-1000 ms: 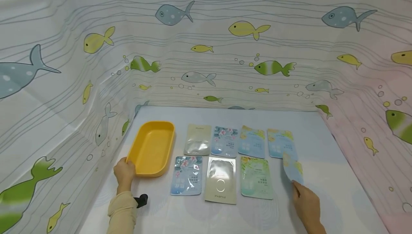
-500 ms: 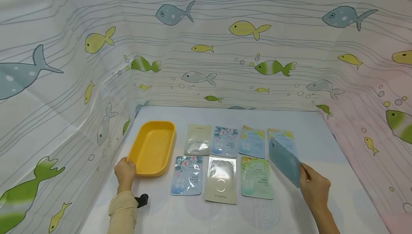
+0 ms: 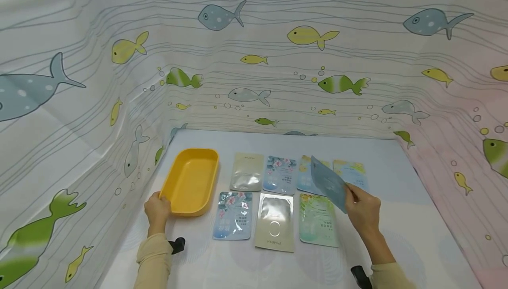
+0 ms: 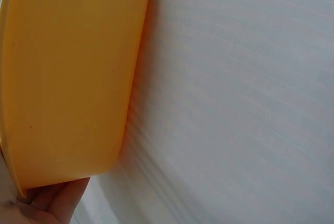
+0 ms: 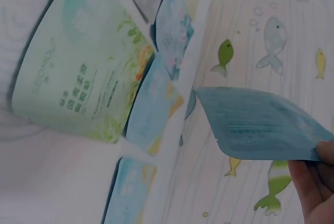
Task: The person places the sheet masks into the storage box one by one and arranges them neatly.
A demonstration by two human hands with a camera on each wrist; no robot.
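Observation:
At the left of the table my left hand (image 3: 157, 209) grips the near-left corner of a yellow plastic tray (image 3: 169, 182); in the left wrist view its fingers curl under the rim of the tray (image 4: 73, 88). My right hand (image 3: 363, 209) pinches a blue sheet mask packet (image 3: 329, 183) by one edge, raised over the right part of the rows. The raised packet (image 5: 261, 125) shows its printed back in the right wrist view. It overlaps a blue-yellow packet (image 3: 305, 178) in the head view. A green packet (image 3: 319, 220) lies just below it.
Other mask packets lie in two rows: a beige one (image 3: 247, 172), a floral blue one (image 3: 279, 174), another floral one (image 3: 233, 216), a silver-beige one (image 3: 274, 223) and a blue-yellow one (image 3: 351, 173). A fish-print curtain (image 3: 222, 117) encloses the white table (image 3: 222, 267).
My right hand has lifted the blue packet from the right side, turned its back into view, and carried it leftward over the rows. My left hand stays on the tray.

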